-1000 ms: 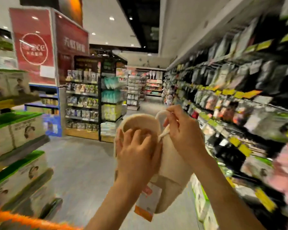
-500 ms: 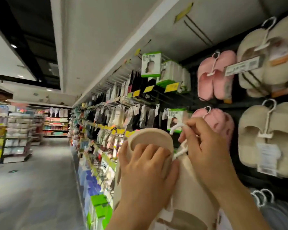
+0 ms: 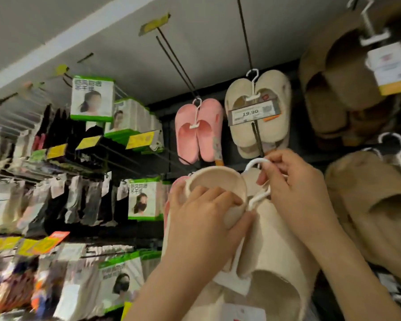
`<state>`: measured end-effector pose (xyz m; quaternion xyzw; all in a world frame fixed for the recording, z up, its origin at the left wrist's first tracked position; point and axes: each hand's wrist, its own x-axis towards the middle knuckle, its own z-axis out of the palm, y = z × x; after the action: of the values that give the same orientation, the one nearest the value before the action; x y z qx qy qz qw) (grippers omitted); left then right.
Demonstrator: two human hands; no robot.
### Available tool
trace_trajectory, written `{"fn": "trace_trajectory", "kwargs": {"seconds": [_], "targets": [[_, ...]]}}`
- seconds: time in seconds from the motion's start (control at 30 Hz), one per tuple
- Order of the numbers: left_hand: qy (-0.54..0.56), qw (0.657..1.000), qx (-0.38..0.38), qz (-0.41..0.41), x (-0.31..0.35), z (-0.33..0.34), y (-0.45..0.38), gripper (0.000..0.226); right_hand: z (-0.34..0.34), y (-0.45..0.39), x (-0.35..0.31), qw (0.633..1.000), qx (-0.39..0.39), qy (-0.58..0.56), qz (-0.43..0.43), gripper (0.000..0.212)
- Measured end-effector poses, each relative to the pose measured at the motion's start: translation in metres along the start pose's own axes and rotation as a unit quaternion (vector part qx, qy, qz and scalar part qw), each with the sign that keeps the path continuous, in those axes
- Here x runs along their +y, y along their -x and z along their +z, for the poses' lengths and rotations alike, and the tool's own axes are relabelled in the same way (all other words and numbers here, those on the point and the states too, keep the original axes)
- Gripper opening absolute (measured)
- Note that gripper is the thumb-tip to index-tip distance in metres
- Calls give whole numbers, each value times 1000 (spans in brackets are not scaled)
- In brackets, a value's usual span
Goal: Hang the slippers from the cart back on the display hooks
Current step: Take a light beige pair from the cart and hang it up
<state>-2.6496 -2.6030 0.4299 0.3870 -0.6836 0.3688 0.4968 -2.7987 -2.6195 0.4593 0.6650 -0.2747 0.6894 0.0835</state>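
Cream slippers (image 3: 271, 246) are being held up close to the display wall by both hands. The left hand (image 3: 202, 223) is gripping the heel of the near slipper, fingers curled over its rim, while the right hand (image 3: 294, 188) is pinching the white plastic hanger hook (image 3: 256, 163) at the top of the pair. Just beyond, a black display hook (image 3: 258, 137) is jutting out below a hanging cream pair (image 3: 258, 112) with a 19.90 price tag (image 3: 252, 112). Pink slippers (image 3: 198, 130) are hanging to its left, brown slippers (image 3: 333, 89) to its right.
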Motion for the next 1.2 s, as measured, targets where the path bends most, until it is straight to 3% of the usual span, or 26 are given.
{"fn": "trace_trajectory", "kwargs": {"seconds": [0.2, 0.4, 0.7, 0.9, 1.03, 1.2], "targets": [[98, 994, -8, 49, -13, 48, -40, 34, -4, -39, 29, 994, 42, 96, 13, 21], [133, 980, -141, 31, -12, 105, -75, 41, -5, -81, 83, 978, 27, 204, 45, 12], [225, 958, -155, -89, -21, 182, -117, 30, 22, -151, 149, 951, -58, 281, 114, 18], [261, 945, -146, -136, -29, 218, -136, 28, 33, -173, 179, 947, -91, 304, 54, 6], [271, 939, -147, -153, -40, 234, -143, 25, 50, -186, 194, 932, -103, 339, 75, 16], [267, 937, -156, -165, -53, 244, -144, 20, 64, -188, 206, 949, -124, 268, 108, 16]]}}
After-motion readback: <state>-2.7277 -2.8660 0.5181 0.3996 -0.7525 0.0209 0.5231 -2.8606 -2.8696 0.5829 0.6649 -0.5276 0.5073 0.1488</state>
